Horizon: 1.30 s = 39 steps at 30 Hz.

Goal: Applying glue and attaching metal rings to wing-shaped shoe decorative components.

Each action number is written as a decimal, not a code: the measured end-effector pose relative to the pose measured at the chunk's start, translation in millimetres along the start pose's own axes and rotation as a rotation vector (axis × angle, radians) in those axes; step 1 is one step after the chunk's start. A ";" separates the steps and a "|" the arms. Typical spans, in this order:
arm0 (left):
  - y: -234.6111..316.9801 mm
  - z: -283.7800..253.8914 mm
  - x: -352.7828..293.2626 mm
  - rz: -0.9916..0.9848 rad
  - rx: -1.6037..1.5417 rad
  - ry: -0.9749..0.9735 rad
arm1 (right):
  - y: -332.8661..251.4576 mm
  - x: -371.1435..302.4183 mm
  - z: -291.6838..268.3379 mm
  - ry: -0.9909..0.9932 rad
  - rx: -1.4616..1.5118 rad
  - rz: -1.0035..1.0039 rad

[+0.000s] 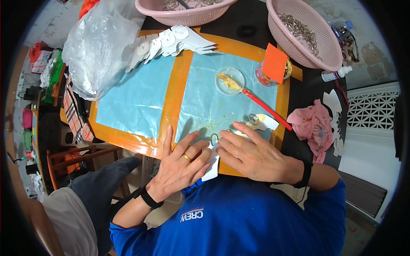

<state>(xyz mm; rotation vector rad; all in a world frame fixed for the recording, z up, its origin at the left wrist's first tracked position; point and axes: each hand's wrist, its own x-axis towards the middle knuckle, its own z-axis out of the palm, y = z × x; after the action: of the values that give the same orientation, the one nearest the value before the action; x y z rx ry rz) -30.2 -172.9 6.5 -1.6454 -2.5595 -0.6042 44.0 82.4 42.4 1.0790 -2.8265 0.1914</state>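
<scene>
At the near edge of the table, a white card piece (212,167) lies between my hands. A metal ring (214,137) stands at its far end. My left hand (181,161), palm down, has its thumb side on the card's left edge; its outer fingers spread over the blue sheet. Against the card's right edge are the fingertips of my right hand (252,154), the other fingers reaching forward. The undersides of both hands are hidden. Just beyond the right fingers lies another white card (267,122) with a metal ring (253,119) on it.
A clear dish (223,87) of yellow paste holds a red-handled stick (265,104). Around them are a tin (265,77) with an orange card, pink baskets (331,53) of metal pieces, a pink cloth (314,128), stacked white cards (192,40) and a plastic bag (100,47). Someone sits at left.
</scene>
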 end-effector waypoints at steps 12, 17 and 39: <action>0.5 -4.4 18.9 -0.031 -0.057 0.098 | 2.9 -2.5 8.5 0.185 0.444 0.237; -1.8 1.1 16.4 0.017 -0.013 0.110 | 10.8 -4.1 -0.6 0.374 0.315 0.271; -20.6 0.0 4.7 0.124 -0.004 0.063 | -12.2 11.6 19.5 0.192 0.149 0.039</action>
<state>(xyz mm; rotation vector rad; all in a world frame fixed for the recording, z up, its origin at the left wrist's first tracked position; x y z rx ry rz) -50.4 -176.3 1.4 -1.7411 -2.3940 -0.6416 42.5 62.7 25.9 0.9744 -2.6966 0.4881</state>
